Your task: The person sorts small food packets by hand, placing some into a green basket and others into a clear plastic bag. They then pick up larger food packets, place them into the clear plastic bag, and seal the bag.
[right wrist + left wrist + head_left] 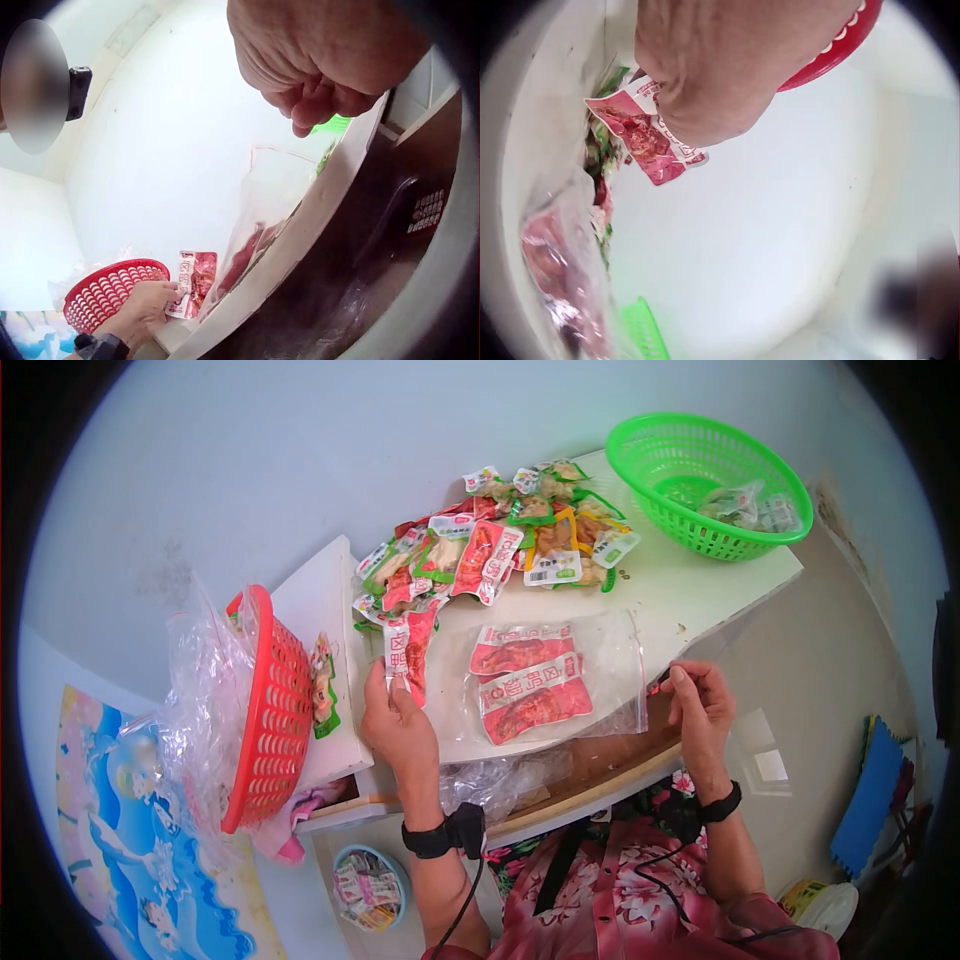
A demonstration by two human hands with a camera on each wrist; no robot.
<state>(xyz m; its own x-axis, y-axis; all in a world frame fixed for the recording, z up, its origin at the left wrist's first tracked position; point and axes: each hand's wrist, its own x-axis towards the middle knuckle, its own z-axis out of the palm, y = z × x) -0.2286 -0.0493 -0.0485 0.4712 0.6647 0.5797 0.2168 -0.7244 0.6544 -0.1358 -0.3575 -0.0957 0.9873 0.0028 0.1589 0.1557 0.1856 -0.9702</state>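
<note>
My left hand (402, 732) pinches a red-and-white vacuum-sealed snack packet (408, 650) between thumb and fingers, near the table's left side. In the left wrist view the same packet (641, 135) sticks out past the hand, its meat picture showing. To its right lies a clear plastic bag (612, 660) holding two similar red packets (535, 700), flat on the white table (690, 590). By the table's front right edge is my right hand (706, 705), its fingers loosely curled with nothing between them. The right wrist view shows this hand (322, 60) above the table edge.
Behind the bag, a pile of assorted snack packets (500, 540) lies on the table. A green basket (710, 545) with a few packets stands back right. At left, a red basket (272, 720) leans beside crumpled clear plastic (205, 700). Below the tabletop is an open drawer (600, 785).
</note>
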